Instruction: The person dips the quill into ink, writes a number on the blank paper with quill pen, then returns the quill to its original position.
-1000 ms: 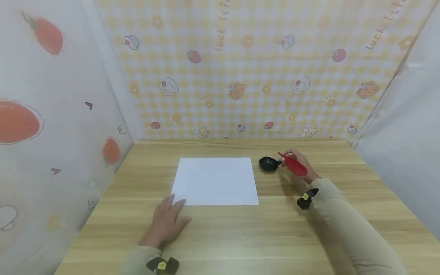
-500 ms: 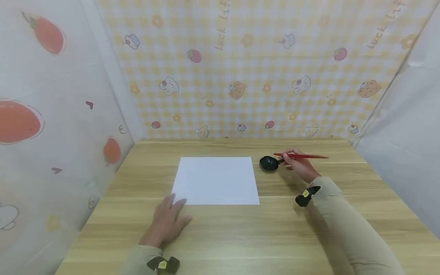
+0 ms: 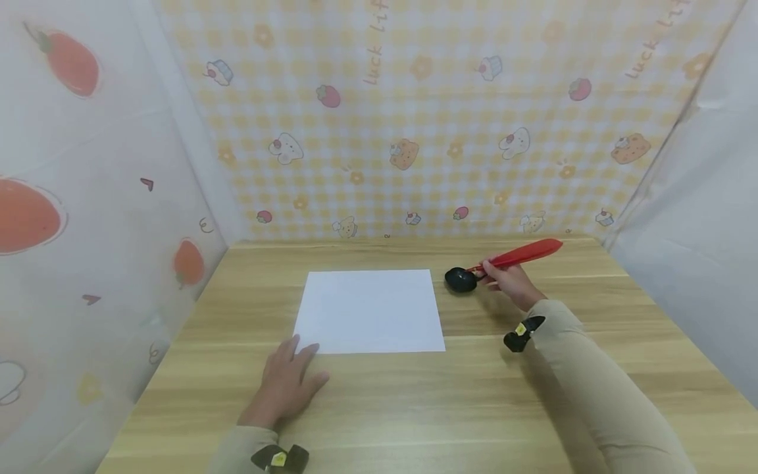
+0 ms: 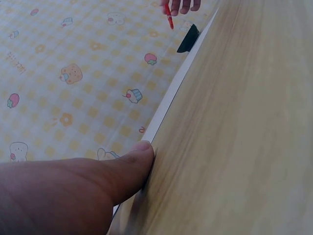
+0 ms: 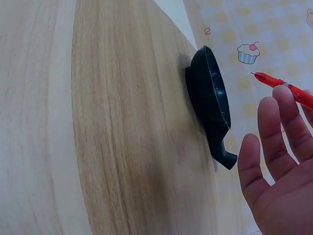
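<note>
My right hand (image 3: 508, 280) pinches a red pen (image 3: 530, 252) with a broad, flat, feather-like tail pointing up and to the right. Its thin tip shows past the fingers in the right wrist view, beside a small black pan-shaped dish (image 5: 208, 98) with a short handle. That dish stands on the table, right of a blank white sheet of paper (image 3: 370, 313). Fingers spread, my left hand (image 3: 284, 382) rests at the sheet's near left corner, fingertips on the paper. The left wrist view shows its thumb (image 4: 134, 169) near the paper's edge.
A wooden table (image 3: 379, 408) carries everything. Behind it hangs a yellow checked cloth (image 3: 367, 131) with small printed pictures, and pale sheeting (image 3: 106, 164) closes off the sides.
The pen's broad tail has swung from pointing down-right, through level and edge-on, to up-right. My right hand stays by the dish's handle, and the left hand keeps its place on the paper.
</note>
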`<state>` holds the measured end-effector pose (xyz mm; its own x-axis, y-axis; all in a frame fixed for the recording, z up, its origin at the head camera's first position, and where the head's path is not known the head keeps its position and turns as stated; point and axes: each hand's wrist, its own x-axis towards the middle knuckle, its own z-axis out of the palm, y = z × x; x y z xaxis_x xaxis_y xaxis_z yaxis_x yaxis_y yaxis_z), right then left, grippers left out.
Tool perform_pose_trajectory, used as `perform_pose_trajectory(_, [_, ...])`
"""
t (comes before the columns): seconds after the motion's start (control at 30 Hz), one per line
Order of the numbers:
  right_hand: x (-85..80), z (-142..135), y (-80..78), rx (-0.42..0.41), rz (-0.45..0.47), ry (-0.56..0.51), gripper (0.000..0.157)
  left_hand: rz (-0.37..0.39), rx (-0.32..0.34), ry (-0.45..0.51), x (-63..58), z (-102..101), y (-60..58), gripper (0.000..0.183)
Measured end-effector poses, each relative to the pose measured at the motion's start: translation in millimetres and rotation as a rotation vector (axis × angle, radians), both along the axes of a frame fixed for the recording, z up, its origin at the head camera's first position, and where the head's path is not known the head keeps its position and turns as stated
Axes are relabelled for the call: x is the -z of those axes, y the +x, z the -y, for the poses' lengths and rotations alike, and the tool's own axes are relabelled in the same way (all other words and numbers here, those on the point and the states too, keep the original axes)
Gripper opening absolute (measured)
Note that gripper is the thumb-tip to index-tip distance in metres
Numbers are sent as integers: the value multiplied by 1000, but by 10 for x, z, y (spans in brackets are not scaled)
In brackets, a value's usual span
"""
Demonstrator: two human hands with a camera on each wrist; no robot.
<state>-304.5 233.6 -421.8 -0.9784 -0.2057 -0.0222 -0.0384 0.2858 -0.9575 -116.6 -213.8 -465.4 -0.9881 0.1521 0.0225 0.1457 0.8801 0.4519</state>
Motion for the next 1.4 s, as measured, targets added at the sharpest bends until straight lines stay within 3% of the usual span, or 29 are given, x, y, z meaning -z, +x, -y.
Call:
perform_pose_trajectory(0.37, [16,75,-23,44,-43,125,35,-7,-1,17,10,-5,8,57])
perform_pose_trajectory(0.77, [73,139,-75,68,-46,191,25,-38,-16,5,18,-19,12,56])
perform_pose_trajectory(1.4, [62,227,-140,42,-33,319,19,-53,4,8,27,-12,30,51])
